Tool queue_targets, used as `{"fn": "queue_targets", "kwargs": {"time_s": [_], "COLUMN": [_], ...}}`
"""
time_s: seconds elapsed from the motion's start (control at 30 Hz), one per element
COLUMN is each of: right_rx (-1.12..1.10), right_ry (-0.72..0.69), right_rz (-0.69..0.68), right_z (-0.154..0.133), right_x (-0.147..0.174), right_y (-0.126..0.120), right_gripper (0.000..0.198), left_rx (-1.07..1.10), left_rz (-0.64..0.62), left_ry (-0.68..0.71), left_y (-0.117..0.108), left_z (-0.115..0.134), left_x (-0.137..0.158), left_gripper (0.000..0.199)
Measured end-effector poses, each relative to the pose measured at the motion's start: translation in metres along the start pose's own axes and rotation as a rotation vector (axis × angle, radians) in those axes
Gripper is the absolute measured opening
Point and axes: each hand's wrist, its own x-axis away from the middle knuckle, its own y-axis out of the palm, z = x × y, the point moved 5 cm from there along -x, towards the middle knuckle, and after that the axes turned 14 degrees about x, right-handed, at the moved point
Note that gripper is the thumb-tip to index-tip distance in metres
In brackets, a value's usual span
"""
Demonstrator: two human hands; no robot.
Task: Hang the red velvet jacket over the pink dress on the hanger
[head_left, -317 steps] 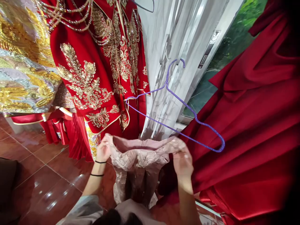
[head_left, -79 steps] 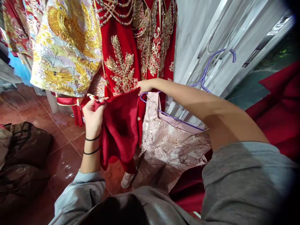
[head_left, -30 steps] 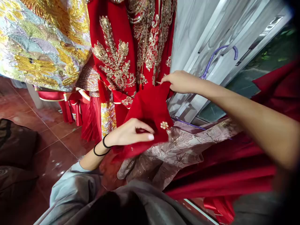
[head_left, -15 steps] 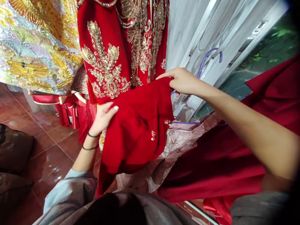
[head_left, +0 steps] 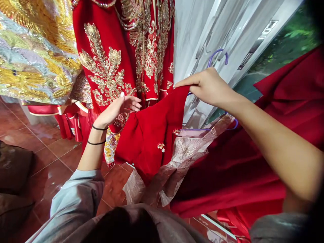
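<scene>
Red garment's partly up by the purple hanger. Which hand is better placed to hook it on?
Probably the right hand: it pinches the top edge of the red garment right beside the purple hanger. The left hand is open, at the garment's far side, away from the hanger.

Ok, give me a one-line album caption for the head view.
Right hand pinches a red garment by a purple hanger; open left hand touches its other edge, pink dress behind.
</scene>
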Motion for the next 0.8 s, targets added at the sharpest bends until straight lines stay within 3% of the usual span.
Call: {"fn": "queue_targets", "kwargs": {"time_s": [0.13,0.27,0.37,0.43,0.53,0.57,0.63,0.7,0.73,0.8], "right_rx": [0.124,0.263,0.055,-0.153,-0.285,-0.299,-0.401,-0.480,-0.451,-0.285], "right_ry": [0.051,0.180,0.071,0.050,0.322,0.447,0.583,0.468,0.358,0.203], "right_rz": [-0.069,-0.084,-0.101,0.008,0.211,0.173,-0.159,-0.546,-0.636,-0.574], "right_z": [0.003,0.002,0.000,0.014,0.070,0.092,0.122,0.124,0.119,0.103], "right_x": [-0.004,-0.015,-0.009,0.009,0.058,0.078,0.116,0.149,0.161,0.171], "right_y": [0.012,0.011,-0.002,-0.017,-0.024,-0.015,0.020,0.058,0.070,0.083], "right_gripper": [0.044,0.029,0.021,0.021,0.027,0.026,0.020,0.014,0.012,0.014], "left_rx": [-0.410,-0.665,-0.771,-0.813,-0.787,-0.769,-0.756,-0.772,-0.781,-0.786], "left_rz": [0.048,0.174,0.179,0.156,0.137,0.138,0.136,0.132,0.131,0.144], "left_ry": [0.155,0.238,0.186,0.145,0.162,0.172,0.172,0.141,0.122,0.092], "left_y": [0.049,0.098,0.116,0.118,0.116,0.116,0.116,0.118,0.119,0.119], "left_z": [0.039,0.039,0.027,0.021,0.019,0.019,0.020,0.020,0.019,0.017], "left_x": [-0.006,-0.037,-0.059,-0.067,-0.071,-0.072,-0.075,-0.079,-0.081,-0.087], "left_gripper": [0.054,0.038,0.027,0.027,0.034,0.036,0.035,0.028,0.025,0.020]}}
